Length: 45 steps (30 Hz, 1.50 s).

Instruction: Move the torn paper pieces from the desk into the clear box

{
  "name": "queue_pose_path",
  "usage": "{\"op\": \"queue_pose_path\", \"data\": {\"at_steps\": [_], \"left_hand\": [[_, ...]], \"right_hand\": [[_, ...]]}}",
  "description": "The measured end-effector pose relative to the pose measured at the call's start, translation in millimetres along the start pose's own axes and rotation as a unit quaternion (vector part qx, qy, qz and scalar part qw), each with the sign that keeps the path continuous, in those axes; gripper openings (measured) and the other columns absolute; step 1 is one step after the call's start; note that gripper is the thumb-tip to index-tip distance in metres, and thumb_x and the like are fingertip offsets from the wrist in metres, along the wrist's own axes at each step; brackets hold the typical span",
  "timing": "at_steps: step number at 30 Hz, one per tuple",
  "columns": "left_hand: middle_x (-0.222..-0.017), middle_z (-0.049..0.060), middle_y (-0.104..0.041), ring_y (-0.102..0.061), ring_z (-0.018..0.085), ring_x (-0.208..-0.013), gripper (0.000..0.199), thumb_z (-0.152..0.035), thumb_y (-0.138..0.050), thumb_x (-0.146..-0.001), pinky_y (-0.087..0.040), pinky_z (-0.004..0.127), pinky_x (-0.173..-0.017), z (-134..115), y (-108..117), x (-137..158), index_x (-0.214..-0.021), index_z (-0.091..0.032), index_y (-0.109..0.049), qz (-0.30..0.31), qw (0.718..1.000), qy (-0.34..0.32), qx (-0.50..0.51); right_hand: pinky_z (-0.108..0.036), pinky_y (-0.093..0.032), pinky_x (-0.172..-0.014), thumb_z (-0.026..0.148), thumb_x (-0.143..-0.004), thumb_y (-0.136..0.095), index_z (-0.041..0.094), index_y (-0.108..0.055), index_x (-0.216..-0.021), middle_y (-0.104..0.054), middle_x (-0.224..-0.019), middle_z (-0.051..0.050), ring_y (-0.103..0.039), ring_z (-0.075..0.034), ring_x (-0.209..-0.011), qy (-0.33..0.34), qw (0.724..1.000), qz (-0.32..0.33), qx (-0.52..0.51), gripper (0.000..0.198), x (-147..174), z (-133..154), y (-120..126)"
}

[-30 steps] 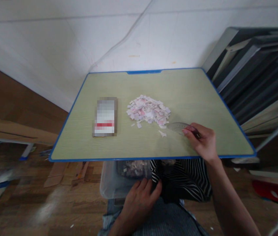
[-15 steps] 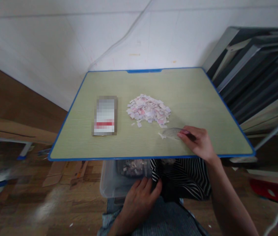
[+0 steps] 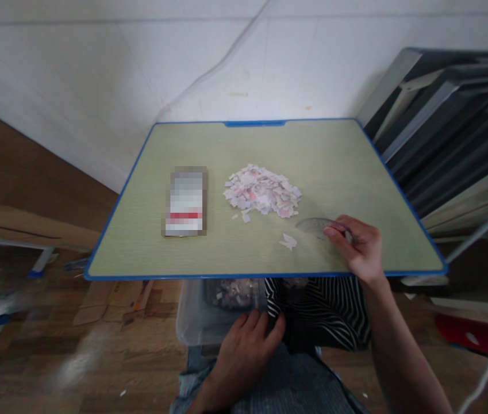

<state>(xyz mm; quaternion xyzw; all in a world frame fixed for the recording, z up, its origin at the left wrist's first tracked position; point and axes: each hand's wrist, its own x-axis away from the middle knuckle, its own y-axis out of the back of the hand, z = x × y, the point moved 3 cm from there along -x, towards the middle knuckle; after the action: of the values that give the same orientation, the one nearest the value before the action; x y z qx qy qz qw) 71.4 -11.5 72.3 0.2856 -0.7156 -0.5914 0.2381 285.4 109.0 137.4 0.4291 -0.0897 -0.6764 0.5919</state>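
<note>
In the head view, my right hand (image 3: pixel 360 247) pinches a clear protractor (image 3: pixel 312 227) by its right end, just above the right front of the green tabletop (image 3: pixel 140 253). A few loose paper scraps (image 3: pixel 288 241) lie to the left of the protractor and apart from it. Beyond them sits a heap of small white and pinkish paper pieces (image 3: pixel 263 192). My left hand (image 3: pixel 246 351) rests below the table's front edge, over my lap, fingers outstretched beside a translucent plastic box (image 3: pixel 187 322) and striped black-and-white cloth (image 3: pixel 338 316). It holds nothing that I can see.
A blurred-out flat rectangular object (image 3: pixel 185 201) lies left of the heap. The tabletop has a blue rim and stands against a white wall (image 3: pixel 312 63). Dark framed panels (image 3: pixel 454 115) lean at the right. More paper scraps (image 3: pixel 235 293) are in the box below.
My right hand has moved the protractor to the right and slightly away, leaving the few scraps apart from it. My left hand stays put.
</note>
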Motion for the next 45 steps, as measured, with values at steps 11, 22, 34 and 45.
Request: {"op": "queue_pose_path", "data": {"at_steps": [11, 22, 34, 45], "left_hand": [[-0.092, 0.007, -0.056, -0.052, 0.02, -0.081, 0.045, -0.011, -0.046, -0.078, -0.045, 0.032, -0.067, 1, 0, 0, -0.122, -0.017, -0.037, 0.001, 1.0, -0.004, 0.007], [-0.094, 0.007, -0.055, -0.051, 0.02, -0.084, 0.046, -0.011, -0.045, -0.078, -0.044, 0.033, -0.07, 1, 0, 0, -0.122, -0.018, -0.037, 0.003, 1.0, 0.0, -0.003], [-0.093, 0.007, -0.056, -0.052, 0.02, -0.083, 0.044, -0.012, -0.047, -0.078, -0.044, 0.032, -0.069, 1, 1, 0, -0.121, -0.018, -0.039, -0.012, 1.0, 0.001, -0.012], [-0.094, 0.007, -0.056, -0.052, 0.02, -0.082, 0.045, -0.011, -0.046, -0.078, -0.044, 0.032, -0.068, 1, 3, 0, -0.121, -0.017, -0.038, -0.005, 1.0, -0.001, -0.002]], "right_hand": [[-0.025, -0.038, -0.051, 0.016, -0.076, -0.055, 0.017, -0.053, -0.063, -0.052, -0.059, -0.001, -0.048, -0.011, -0.055, 0.032, 0.993, 0.079, -0.078, 0.014, 0, 1, -2], [-0.025, -0.039, -0.053, 0.016, -0.076, -0.055, 0.017, -0.056, -0.066, -0.054, -0.063, -0.002, -0.05, -0.012, -0.058, 0.016, 0.99, 0.101, -0.102, 0.01, 8, -2, 7], [-0.025, -0.042, -0.057, 0.016, -0.078, -0.055, 0.017, -0.06, -0.073, -0.058, -0.07, -0.004, -0.053, -0.013, -0.064, 0.021, 0.99, 0.113, -0.08, 0.007, 7, -1, 0], [-0.023, -0.038, -0.047, 0.016, -0.075, -0.056, 0.017, -0.058, -0.062, -0.055, -0.063, -0.002, -0.05, -0.011, -0.054, 0.014, 0.979, 0.154, -0.136, 0.014, 17, 4, 16]]}}
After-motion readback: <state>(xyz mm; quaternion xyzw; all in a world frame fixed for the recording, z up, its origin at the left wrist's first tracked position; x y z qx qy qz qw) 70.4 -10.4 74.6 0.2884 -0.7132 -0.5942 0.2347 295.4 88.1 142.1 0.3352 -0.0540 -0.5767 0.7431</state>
